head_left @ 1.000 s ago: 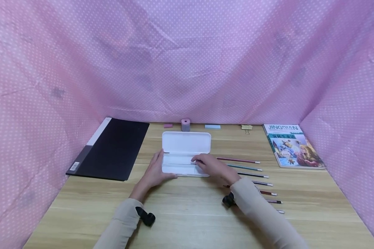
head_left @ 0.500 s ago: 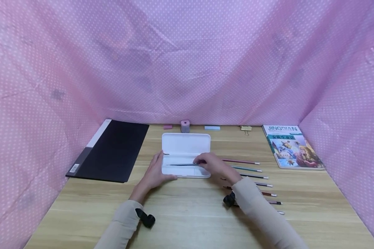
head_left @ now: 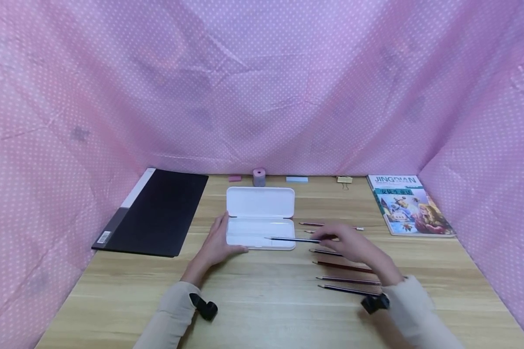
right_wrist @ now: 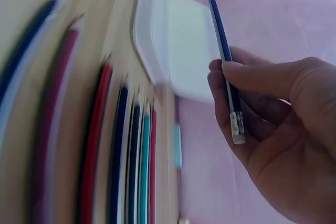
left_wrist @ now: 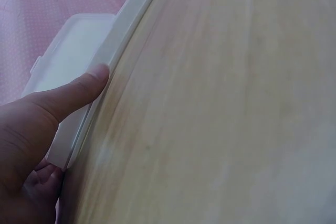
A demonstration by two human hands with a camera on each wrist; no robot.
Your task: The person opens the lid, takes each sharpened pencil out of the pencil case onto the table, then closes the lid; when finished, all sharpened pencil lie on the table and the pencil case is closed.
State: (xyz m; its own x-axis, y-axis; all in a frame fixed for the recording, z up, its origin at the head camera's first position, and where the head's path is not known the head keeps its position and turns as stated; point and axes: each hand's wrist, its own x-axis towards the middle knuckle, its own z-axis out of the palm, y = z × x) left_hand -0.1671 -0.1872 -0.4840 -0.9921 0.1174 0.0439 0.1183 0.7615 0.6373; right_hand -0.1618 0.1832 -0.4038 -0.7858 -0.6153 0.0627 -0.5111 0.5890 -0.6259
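Note:
An open white pencil case (head_left: 244, 239) lies mid-table, its lid (head_left: 260, 202) tipped back on the far side. My left hand (head_left: 218, 242) grips the case's left end; in the left wrist view the thumb (left_wrist: 79, 92) presses along the front wall while the fingers are mostly hidden behind the end. Between thumb and fingertips, my right hand (head_left: 349, 243) pinches a dark blue and white striped pencil (right_wrist: 218, 30) near its eraser end. The pencil's sharpened tip points left, over the right part of the case. Under the right hand, several pencils (head_left: 342, 265) lie in a row.
A black folder (head_left: 161, 213) lies at the left, a picture-covered book (head_left: 410, 206) at the right. Along the back stand or lie a pink eraser (head_left: 235, 179), a purple-grey cylinder (head_left: 259, 178), a light blue block (head_left: 297, 179) and a gold binder clip (head_left: 344, 180).
My right hand has moved right and toward me, drawing the striped pencil from over the case's middle to its right end. The left hand has stayed on the case.

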